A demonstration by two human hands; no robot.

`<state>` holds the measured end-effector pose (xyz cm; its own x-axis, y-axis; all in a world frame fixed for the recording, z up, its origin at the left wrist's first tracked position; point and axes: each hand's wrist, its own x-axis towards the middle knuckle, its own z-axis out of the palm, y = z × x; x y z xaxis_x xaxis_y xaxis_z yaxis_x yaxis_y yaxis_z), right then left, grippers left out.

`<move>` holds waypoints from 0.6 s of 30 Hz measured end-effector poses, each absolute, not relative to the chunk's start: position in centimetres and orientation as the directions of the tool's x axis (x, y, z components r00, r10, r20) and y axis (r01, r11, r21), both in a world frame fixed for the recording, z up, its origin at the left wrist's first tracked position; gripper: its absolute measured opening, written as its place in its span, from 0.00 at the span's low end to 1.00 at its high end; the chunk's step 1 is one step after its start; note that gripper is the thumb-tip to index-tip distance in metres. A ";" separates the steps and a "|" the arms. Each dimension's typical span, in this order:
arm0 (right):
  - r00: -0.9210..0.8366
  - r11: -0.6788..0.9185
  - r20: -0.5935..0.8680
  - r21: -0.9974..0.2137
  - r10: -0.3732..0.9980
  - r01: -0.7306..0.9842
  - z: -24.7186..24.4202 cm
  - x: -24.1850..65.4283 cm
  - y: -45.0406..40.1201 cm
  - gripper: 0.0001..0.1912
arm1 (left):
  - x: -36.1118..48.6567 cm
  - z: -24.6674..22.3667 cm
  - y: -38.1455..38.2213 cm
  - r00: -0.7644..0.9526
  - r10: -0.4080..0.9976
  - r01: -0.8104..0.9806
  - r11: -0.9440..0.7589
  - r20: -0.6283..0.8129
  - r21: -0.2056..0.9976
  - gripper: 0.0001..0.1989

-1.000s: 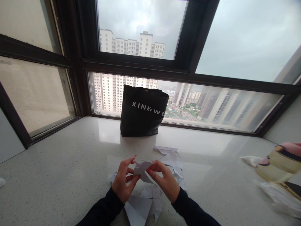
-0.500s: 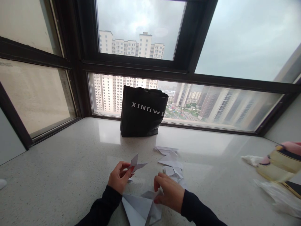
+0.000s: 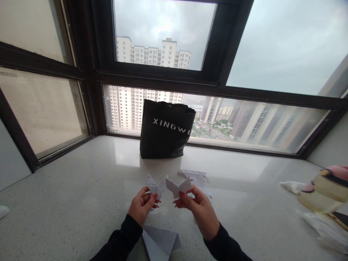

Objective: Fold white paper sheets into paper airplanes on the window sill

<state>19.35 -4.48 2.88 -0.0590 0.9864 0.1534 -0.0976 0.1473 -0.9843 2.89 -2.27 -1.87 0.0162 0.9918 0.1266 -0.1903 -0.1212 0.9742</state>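
Observation:
My left hand (image 3: 141, 206) pinches a small folded white paper piece (image 3: 155, 185) between thumb and fingers; its pointed flaps stick up. Close beside it, my right hand (image 3: 199, 208) grips a second folded paper piece (image 3: 178, 186) with a V-shaped top edge. The two pieces are held up side by side, their tips almost meeting. Below my hands a larger folded paper (image 3: 160, 241) lies on the white speckled counter (image 3: 89, 214). More folded papers (image 3: 199, 183) rest behind my right hand, which partly hides them.
A black bag (image 3: 166, 139) with white lettering stands upright by the window. To the right are a yellow and pink container (image 3: 323, 186), crumpled clear plastic (image 3: 320, 226) and a dark phone-like object (image 3: 339, 219). A white object (image 3: 3, 211) shows at the left edge.
My right hand has lifted from beside the large folded paper and now holds a small folded piece up near the left one. The left hand's piece has turned to show its flat face.

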 end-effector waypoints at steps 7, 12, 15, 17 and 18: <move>0.026 0.228 0.227 -0.972 0.974 -0.053 -0.4 17.7 -5.1 0.15 | 3.4 -1.8 -3.1 0.197 0.977 -0.247 -0.027 0.078 0.969 0.24; -0.020 0.218 0.220 -0.974 0.975 -0.058 -1.2 17.5 -5.2 0.13 | 3.6 -2.1 -3.5 0.300 0.952 -0.291 0.026 0.065 0.956 0.25; -0.063 0.198 0.203 -0.977 0.977 -0.081 -1.6 17.6 -5.2 0.14 | 3.8 -2.5 -3.7 0.350 0.933 -0.333 0.035 0.089 0.942 0.24; -0.076 0.186 0.192 -0.979 0.978 -0.079 -1.9 17.6 -5.2 0.16 | 3.9 -2.6 -3.9 0.389 0.915 -0.348 0.034 0.111 0.937 0.25; -0.072 0.184 0.189 -0.980 0.979 -0.074 -2.0 17.5 -5.2 0.18 | 3.9 -2.6 -3.9 0.411 0.904 -0.345 0.033 0.120 0.938 0.26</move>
